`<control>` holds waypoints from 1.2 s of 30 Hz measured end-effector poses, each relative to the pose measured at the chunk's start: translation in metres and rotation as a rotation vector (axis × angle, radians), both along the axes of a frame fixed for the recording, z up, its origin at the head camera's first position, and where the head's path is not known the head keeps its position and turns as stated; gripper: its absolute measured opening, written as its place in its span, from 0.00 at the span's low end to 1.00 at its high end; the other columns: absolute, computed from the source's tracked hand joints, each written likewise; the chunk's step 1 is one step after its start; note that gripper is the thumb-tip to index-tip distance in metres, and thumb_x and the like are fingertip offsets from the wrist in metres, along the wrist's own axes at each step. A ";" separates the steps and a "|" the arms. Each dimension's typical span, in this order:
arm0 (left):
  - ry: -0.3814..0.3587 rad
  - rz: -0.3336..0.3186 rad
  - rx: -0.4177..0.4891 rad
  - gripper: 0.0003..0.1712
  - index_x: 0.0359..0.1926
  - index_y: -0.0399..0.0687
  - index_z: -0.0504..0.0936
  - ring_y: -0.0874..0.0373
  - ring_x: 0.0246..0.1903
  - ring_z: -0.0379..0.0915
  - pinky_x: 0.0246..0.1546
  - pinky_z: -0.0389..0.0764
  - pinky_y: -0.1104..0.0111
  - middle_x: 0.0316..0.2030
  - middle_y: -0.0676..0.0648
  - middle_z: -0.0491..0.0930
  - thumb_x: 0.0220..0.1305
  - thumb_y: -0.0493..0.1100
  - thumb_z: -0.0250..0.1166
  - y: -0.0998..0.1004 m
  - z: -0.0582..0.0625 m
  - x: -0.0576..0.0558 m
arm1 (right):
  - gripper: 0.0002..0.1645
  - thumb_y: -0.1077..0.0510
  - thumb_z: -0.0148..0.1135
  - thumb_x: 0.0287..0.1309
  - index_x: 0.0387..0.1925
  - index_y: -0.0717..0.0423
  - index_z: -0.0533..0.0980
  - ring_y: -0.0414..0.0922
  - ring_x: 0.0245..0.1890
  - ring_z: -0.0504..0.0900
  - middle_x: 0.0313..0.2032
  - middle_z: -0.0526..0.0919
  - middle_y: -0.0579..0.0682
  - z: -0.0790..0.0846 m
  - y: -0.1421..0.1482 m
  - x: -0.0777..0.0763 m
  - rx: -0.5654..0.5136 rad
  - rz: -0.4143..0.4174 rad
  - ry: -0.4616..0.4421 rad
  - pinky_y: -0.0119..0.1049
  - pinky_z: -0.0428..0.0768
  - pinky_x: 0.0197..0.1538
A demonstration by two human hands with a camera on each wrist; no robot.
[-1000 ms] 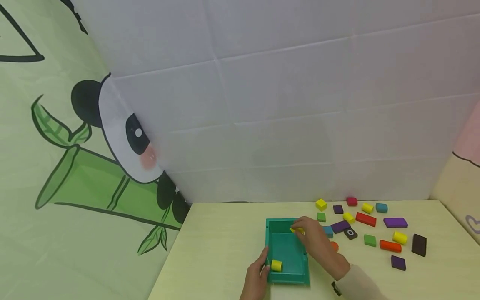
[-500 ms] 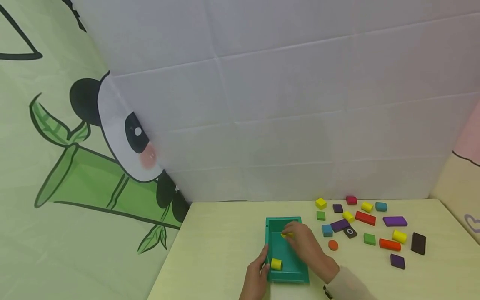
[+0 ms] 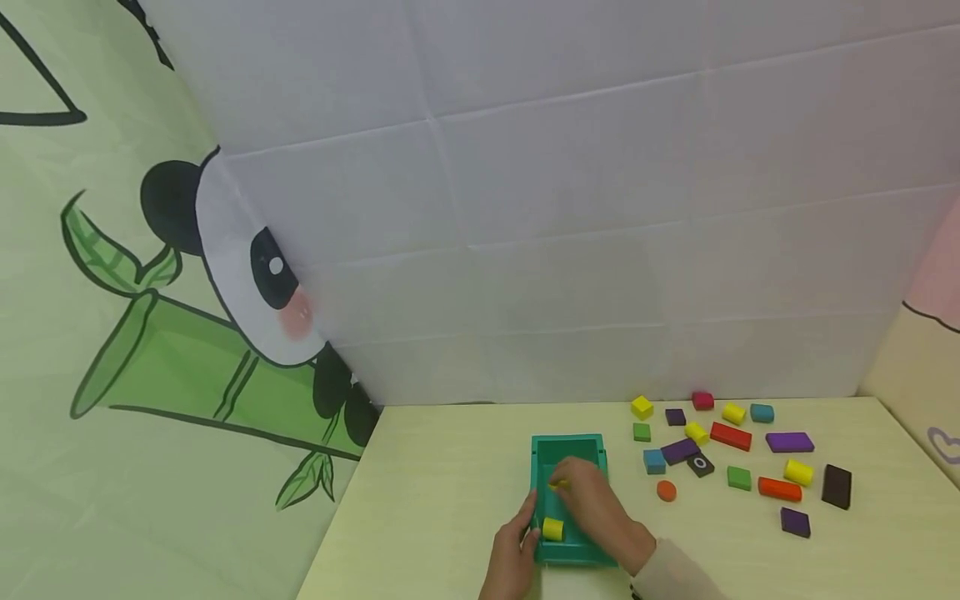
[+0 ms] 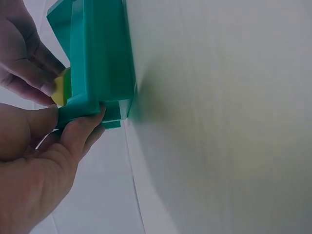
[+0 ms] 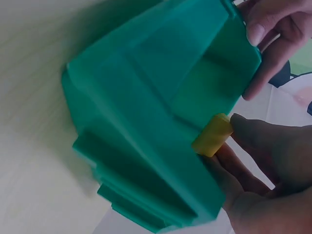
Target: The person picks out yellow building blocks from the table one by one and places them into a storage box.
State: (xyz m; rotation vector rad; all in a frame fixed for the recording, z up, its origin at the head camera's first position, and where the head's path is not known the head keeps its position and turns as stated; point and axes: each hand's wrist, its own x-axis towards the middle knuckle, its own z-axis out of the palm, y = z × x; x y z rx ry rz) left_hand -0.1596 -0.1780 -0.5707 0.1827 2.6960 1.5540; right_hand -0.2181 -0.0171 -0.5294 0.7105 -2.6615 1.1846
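Observation:
In the head view a green plastic tray (image 3: 573,554) lies on the table. My left hand (image 3: 512,552) grips its left wall, thumb over the rim; the left wrist view shows this hand (image 4: 46,151) pinching the tray's edge. Inside the tray, near its front left corner, rests a yellow cylinder (image 3: 552,529). Over the tray my right hand (image 3: 596,504) pinches a small yellow block (image 3: 558,485), mostly covered by fingers. Seen from the right wrist, that yellow block (image 5: 213,135) sits between thumb and fingers above the tray's inside (image 5: 195,92).
Right of the tray, loose blocks are scattered: a blue cube (image 3: 654,461), an orange disc (image 3: 666,491), a red bar (image 3: 731,436), a purple block (image 3: 789,442), a dark block (image 3: 837,487) and several more. A white cloth wall (image 3: 525,292) rises behind the table.
My right hand has moved left and toward the tray's front, carrying the yellow block from the far right corner. The left hand and tray hold still.

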 end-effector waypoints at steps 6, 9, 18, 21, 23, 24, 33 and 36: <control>0.019 0.004 0.020 0.31 0.66 0.53 0.58 0.57 0.60 0.53 0.62 0.61 0.55 0.64 0.49 0.58 0.64 0.32 0.53 -0.001 0.000 0.001 | 0.10 0.69 0.63 0.48 0.32 0.53 0.78 0.44 0.39 0.75 0.33 0.78 0.42 -0.009 -0.008 0.003 0.015 0.014 0.012 0.44 0.81 0.44; 0.020 0.005 0.019 0.31 0.66 0.53 0.58 0.57 0.60 0.53 0.62 0.61 0.55 0.64 0.49 0.58 0.64 0.32 0.52 -0.001 -0.001 0.001 | 0.10 0.70 0.63 0.49 0.32 0.52 0.78 0.44 0.39 0.75 0.33 0.78 0.42 -0.014 -0.010 0.004 0.033 0.010 0.012 0.45 0.81 0.44; 0.041 0.005 0.018 0.31 0.66 0.49 0.58 0.58 0.60 0.53 0.62 0.61 0.57 0.64 0.48 0.59 0.63 0.30 0.52 0.000 -0.001 0.002 | 0.12 0.72 0.60 0.47 0.32 0.54 0.77 0.44 0.36 0.74 0.30 0.77 0.44 -0.024 -0.017 0.007 0.063 -0.014 0.005 0.45 0.81 0.40; 0.043 0.006 0.017 0.31 0.66 0.48 0.58 0.58 0.60 0.53 0.62 0.61 0.57 0.64 0.48 0.59 0.63 0.30 0.52 0.000 0.000 0.002 | 0.11 0.72 0.59 0.45 0.30 0.55 0.77 0.44 0.34 0.74 0.29 0.77 0.45 -0.027 -0.019 0.007 0.077 -0.035 0.019 0.43 0.81 0.36; 0.043 0.006 0.016 0.31 0.66 0.47 0.58 0.58 0.60 0.53 0.62 0.61 0.57 0.64 0.48 0.59 0.63 0.30 0.52 0.000 0.000 0.001 | 0.10 0.72 0.59 0.44 0.28 0.56 0.77 0.44 0.32 0.74 0.29 0.77 0.46 -0.030 -0.021 0.006 0.087 -0.041 0.026 0.42 0.81 0.34; 0.042 0.006 0.016 0.31 0.66 0.48 0.59 0.58 0.60 0.53 0.62 0.61 0.57 0.64 0.48 0.59 0.63 0.30 0.52 0.000 0.000 0.001 | 0.10 0.72 0.60 0.44 0.28 0.56 0.78 0.44 0.32 0.74 0.28 0.77 0.46 -0.031 -0.022 0.006 0.090 -0.044 0.028 0.42 0.81 0.33; 0.043 0.011 0.010 0.31 0.65 0.48 0.59 0.58 0.60 0.53 0.62 0.61 0.57 0.63 0.48 0.59 0.62 0.29 0.53 0.000 0.000 0.002 | 0.08 0.72 0.60 0.43 0.26 0.58 0.78 0.43 0.28 0.73 0.25 0.77 0.47 -0.036 -0.027 0.005 0.108 -0.065 -0.028 0.40 0.80 0.29; 0.043 0.010 0.013 0.31 0.65 0.47 0.59 0.58 0.60 0.53 0.62 0.61 0.57 0.63 0.48 0.59 0.62 0.29 0.53 0.000 0.000 0.001 | 0.08 0.72 0.61 0.43 0.26 0.58 0.78 0.42 0.28 0.73 0.25 0.76 0.46 -0.037 -0.029 0.005 0.122 -0.078 -0.037 0.40 0.79 0.29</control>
